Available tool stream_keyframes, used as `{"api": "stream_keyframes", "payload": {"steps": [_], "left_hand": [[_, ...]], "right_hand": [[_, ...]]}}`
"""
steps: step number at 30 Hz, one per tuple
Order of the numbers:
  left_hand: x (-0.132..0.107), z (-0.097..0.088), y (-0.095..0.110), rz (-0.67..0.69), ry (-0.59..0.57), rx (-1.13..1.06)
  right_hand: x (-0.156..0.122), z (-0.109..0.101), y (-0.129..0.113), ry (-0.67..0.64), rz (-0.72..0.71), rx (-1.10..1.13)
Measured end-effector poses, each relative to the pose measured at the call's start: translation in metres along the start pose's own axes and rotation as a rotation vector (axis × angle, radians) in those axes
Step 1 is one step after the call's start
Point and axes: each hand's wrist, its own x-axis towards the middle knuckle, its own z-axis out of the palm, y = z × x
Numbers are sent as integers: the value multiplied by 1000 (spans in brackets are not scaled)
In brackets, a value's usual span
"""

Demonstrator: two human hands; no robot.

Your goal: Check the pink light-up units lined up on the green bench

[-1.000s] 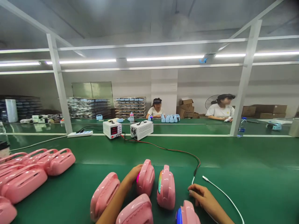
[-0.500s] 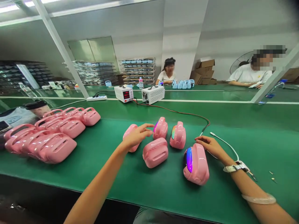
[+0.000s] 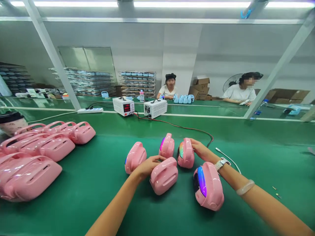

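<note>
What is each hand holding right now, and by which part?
The left hand grips the handle end of the pink case lying flat. The right hand rests on the right side of an upright lit case; grip unclear.

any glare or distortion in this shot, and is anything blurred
Head view: ceiling tube lights throw white glare streaks on the glossy pink speaker shells; wide-angle lens splays the white frame posts outward; both co-workers' faces are pixelated; hands and near speakers stay sharp.
</note>
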Motion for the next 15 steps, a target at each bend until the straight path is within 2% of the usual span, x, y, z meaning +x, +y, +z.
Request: {"api": "stream_keyframes", "payload": {"steps": [5, 8, 11, 15], "left_hand": [[-5, 9, -15, 155, 41, 54], [-10, 16, -27, 252, 16, -6], [-11, 18, -41, 283, -17, -140], [-3, 14, -67, 335, -73, -178]], "right_hand": [[-8, -4, -3, -46, 54, 28], [-7, -7, -1, -60, 102, 70], [-5, -7, 4, -8, 134, 97], [-12, -6, -1, 57, 94, 23]]}}
